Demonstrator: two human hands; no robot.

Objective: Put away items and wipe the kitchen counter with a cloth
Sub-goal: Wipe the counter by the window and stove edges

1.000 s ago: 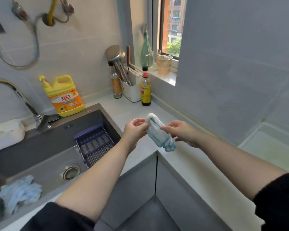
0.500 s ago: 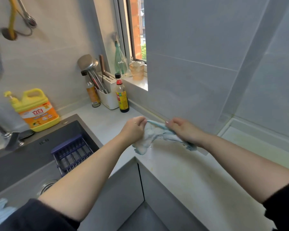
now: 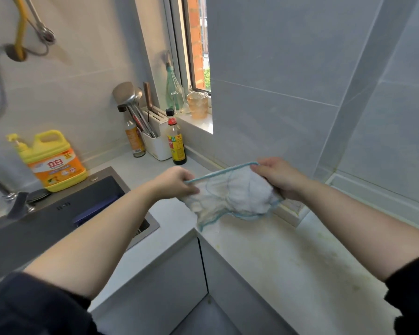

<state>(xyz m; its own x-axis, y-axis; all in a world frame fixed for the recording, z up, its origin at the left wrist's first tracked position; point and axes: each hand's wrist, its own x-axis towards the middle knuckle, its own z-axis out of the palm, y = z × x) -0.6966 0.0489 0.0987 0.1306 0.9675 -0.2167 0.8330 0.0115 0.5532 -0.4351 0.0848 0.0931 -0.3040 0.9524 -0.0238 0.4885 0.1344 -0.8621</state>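
A white cloth with a blue edge hangs spread out between my hands, just above the inner corner of the pale kitchen counter. My left hand pinches its left top corner. My right hand grips its right side, fingers curled round the fabric. The lower part of the cloth droops toward the counter, which shows yellowish stains to the right.
A dark sink lies at left, with a yellow detergent jug behind it. A soy sauce bottle, a white utensil holder and another bottle stand at the back. An amber glass sits on the window sill.
The cloth went from a bunched roll to a stretched-out sheet as my hands moved apart. The view swung right, away from the sink.
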